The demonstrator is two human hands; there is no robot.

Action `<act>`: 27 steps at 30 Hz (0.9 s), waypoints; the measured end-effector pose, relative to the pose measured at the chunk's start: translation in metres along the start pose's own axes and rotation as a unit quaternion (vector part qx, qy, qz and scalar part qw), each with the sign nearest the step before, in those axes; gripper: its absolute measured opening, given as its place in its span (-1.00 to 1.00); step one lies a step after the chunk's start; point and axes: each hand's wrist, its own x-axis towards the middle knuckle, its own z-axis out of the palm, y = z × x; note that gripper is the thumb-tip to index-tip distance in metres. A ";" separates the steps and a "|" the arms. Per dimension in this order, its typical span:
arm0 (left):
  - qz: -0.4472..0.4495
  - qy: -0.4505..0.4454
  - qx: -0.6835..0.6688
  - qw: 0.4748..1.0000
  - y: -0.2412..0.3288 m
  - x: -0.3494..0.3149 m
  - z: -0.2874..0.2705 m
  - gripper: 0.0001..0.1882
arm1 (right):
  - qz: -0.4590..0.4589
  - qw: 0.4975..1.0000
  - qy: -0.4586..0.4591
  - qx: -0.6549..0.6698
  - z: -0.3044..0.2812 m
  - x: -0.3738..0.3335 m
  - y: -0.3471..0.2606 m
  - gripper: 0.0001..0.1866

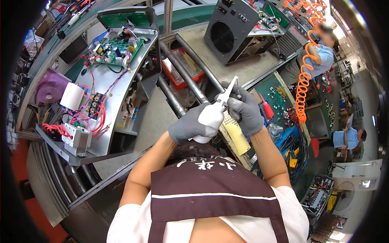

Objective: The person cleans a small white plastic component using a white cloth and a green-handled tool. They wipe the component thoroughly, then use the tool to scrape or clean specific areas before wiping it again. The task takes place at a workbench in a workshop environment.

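My left hand, in a grey glove, is wrapped round the body of a white squeeze bottle in front of my apron. The bottle tilts up to the right, with its long tapered nozzle pointing away from me. My right hand, also gloved, is closed at the nozzle's base, thumb against the collar. Its fingertips are partly hidden behind the nozzle. Just below that hand lies a yellow strip with small dots, on the edge of the bench.
On the left stands an opened metal chassis with a green circuit board and red wires. A dark fan-fitted cabinet is ahead, beyond metal rollers. To the right are a red bottle, an orange coiled hose and two people.
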 end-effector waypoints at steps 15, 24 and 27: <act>0.146 0.066 0.214 0.964 0.057 -0.004 0.003 -0.28 | -0.188 0.951 0.040 -0.241 0.054 -0.007 -0.062 -0.35; 0.261 0.116 0.298 0.911 0.102 -0.004 0.013 -0.32 | -0.260 0.953 -0.007 -0.154 0.069 -0.003 -0.103 -0.38; 0.312 0.149 0.308 0.886 0.109 -0.006 0.006 -0.32 | -0.289 0.943 -0.026 -0.165 0.074 0.009 -0.110 -0.34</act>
